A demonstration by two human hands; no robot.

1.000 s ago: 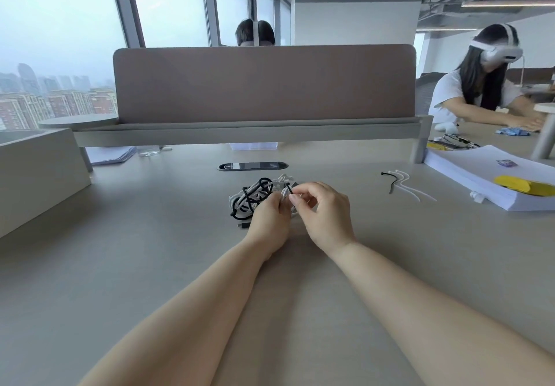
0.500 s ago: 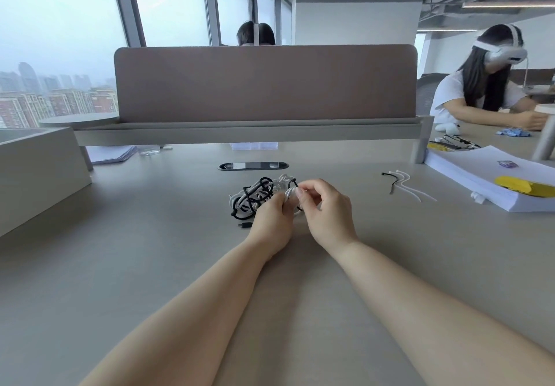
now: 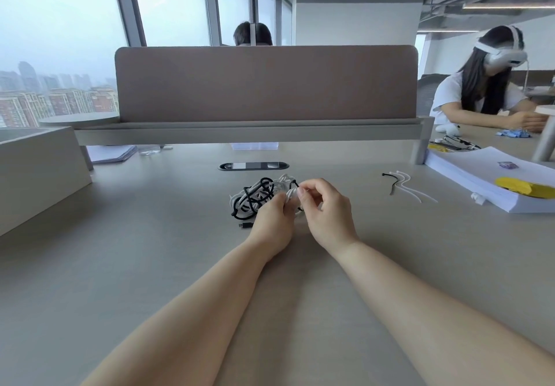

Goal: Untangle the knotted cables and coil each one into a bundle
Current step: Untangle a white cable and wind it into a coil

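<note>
At centre of bench [image 3: 120,265], just ahead of my wrists: cable tangle [image 3: 255,196], black and white strands interlaced, still knotted, no coil made. Bulk of tangle spreads left and away from my hands; its right edge touches both. Left hand [image 3: 271,220] curled on near-right side of tangle, steadying it. Right hand [image 3: 326,214] at far-right edge, fingertips pinching white strand [image 3: 289,195]. Right hand nearer free strand; I judge next pull goes rightward, away from mass. Loose black plug [image 3: 244,225] lies just left of left hand. Cable ties [image 3: 402,184] well apart, right.
</note>
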